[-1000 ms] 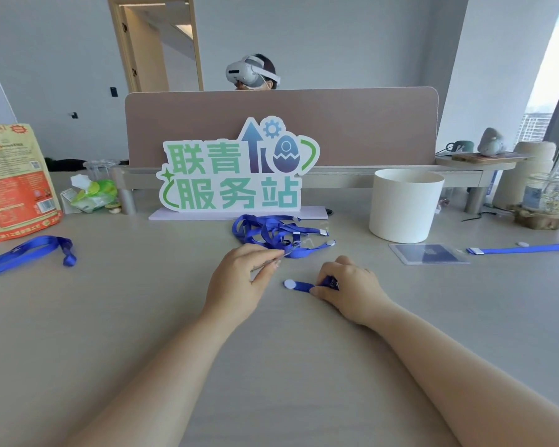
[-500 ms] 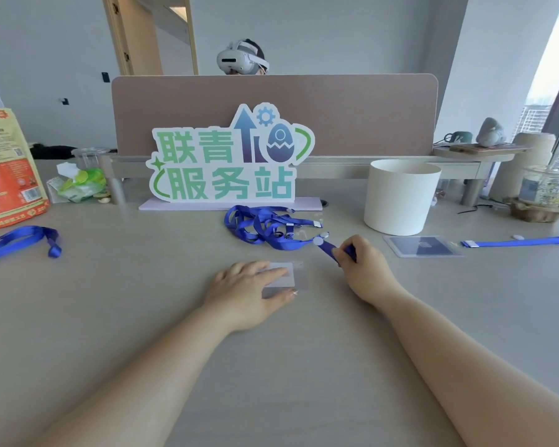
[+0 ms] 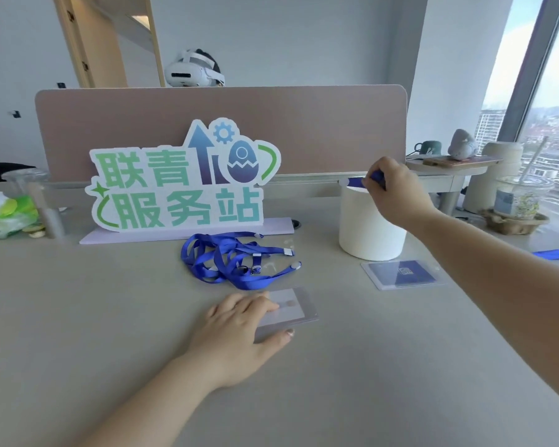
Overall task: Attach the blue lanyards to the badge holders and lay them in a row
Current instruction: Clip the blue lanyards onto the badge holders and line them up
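Left hand (image 3: 239,330) presses flat on a clear badge holder (image 3: 291,309); raised right hand (image 3: 392,188) grips a blue lanyard (image 3: 357,182).

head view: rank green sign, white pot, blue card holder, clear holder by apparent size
1. green sign
2. white pot
3. blue card holder and clear holder: alike; the clear one is nearer and partly under the left hand, so unranked

One wide head-worn camera looks forward and slightly down across the desk (image 3: 78,317) toward the partition (image 3: 304,130), left hand (image 3: 236,330) nearest.
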A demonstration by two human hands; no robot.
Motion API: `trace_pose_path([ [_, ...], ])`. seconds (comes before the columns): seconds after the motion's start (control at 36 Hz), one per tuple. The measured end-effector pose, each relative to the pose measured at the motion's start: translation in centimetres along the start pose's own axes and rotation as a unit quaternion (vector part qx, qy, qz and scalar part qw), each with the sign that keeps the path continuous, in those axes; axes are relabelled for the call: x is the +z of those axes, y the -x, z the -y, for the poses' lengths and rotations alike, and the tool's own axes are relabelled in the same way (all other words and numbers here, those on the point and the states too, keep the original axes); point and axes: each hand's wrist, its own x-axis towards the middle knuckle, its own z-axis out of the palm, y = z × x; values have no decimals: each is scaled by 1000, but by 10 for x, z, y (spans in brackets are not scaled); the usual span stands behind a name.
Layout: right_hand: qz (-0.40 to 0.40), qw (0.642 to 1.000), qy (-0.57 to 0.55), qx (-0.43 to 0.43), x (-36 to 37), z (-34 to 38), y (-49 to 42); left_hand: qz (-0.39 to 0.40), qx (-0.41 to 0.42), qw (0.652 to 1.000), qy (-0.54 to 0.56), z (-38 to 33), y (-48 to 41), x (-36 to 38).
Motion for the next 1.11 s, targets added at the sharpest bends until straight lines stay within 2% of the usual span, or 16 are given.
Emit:
trace_pose_path([
  [0.17, 22, 993, 118, 14, 0, -23, -40, -16, -7, 1000, 8, 1, 5, 2],
  [0.31, 111, 968, 226, 17, 4, -28, -54, -16, -8, 1000, 7, 2, 4, 1],
  [0.44, 97, 965, 241, 45, 2, -34, -61, -18, -12, 1000, 14, 2, 3, 0],
  [0.53, 77, 970, 228, 33, 0, -26, -58, -23, -10, 1000, 12, 3, 3, 1],
  [0.61, 25, 981, 188, -40, 4, -5, -41, -31, -14, 999, 11, 2, 4, 2],
  [0.64, 23, 985, 155, -72, 8, 3, -32, -34, -15, 999, 8, 2, 5, 1],
  [0.69, 66, 991, 65, -97, 19, 20, -11, -36, -16, 999, 3, 3, 6, -1],
  [0.78, 160, 984, -19, -79, 46, 37, 25, -35, -25, 999, -1, 3, 12, -8],
  [0.94, 247, 967, -21, 51, 104, 42, 53, -5, -64, 995, 74, 15, 25, -11],
  [1.03, 262, 957, -73, 105, 117, 45, 55, 16, -69, 997, 45, 14, 23, -13],
  [1.11, 250, 960, -52, 113, 126, 44, 55, 19, -62, 998, 4, 14, 20, -10],
])
